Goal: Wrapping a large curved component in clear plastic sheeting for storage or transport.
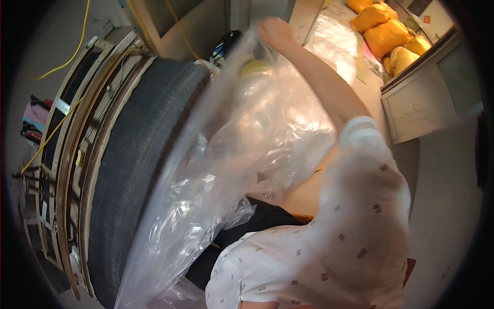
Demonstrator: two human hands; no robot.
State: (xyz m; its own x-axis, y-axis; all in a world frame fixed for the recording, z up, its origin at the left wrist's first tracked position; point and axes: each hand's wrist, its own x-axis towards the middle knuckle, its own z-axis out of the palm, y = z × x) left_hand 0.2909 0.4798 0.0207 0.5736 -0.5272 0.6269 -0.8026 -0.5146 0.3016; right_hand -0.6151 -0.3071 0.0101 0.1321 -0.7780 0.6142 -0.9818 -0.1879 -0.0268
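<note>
My right hand is stretched far forward at the top of the view, its fingers closed on the edge of a clear plastic sheet. From that hand the sheet hangs in a long taut edge down to the lower left, with loose shiny folds beside it. To the left of the sheet stands a large machine with a wide dark grey belt-like curved surface, partly behind the plastic. My left sleeve and a bit of forearm show at the bottom edge; the left hand itself is out of view.
The machine's metal frame with a yellow cord runs along the left. More clear plastic lies on the floor by the doorway. Several stuffed orange-yellow sacks are piled at the far right, past a pale door panel.
</note>
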